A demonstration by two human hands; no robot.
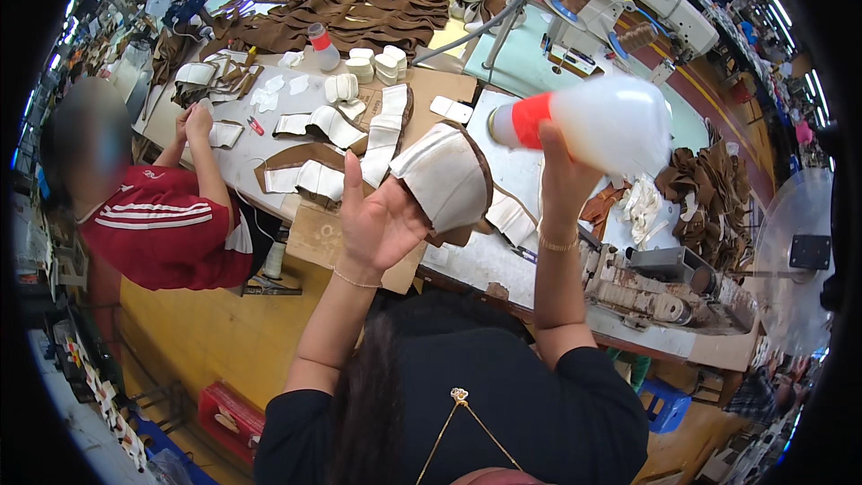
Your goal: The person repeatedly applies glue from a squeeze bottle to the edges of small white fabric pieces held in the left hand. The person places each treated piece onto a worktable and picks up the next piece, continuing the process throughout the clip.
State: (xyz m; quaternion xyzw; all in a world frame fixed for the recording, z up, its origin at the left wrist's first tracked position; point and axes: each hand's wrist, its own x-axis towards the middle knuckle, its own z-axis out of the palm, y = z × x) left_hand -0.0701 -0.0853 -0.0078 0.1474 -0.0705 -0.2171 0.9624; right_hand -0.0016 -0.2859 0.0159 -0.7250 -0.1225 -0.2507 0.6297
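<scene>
My left hand (pixel 382 223) holds up a curved cream-lined piece (pixel 446 178) with a brown edge. The thumb stands upright, and the piece hides most of the fingers. Raised to its right, my right hand (pixel 567 178) is closed around a translucent white plastic bottle (pixel 615 126) with a red band. The bottle lies almost sideways, its brass-coloured end pointing left toward the piece, with a gap between them. On the table below are a similar cream-and-brown piece (pixel 512 218) and a small white rectangular pad (pixel 451 109).
A co-worker in a red top (pixel 166 224) works at left. Brown strips (pixel 359 13) cover the far table, near another red-banded bottle (pixel 324 48) and stacked cream pads (pixel 388 65). A sewing machine (pixel 628 0) stands far right; metal machinery (pixel 655 287) and brown scraps (pixel 709 198) are nearer.
</scene>
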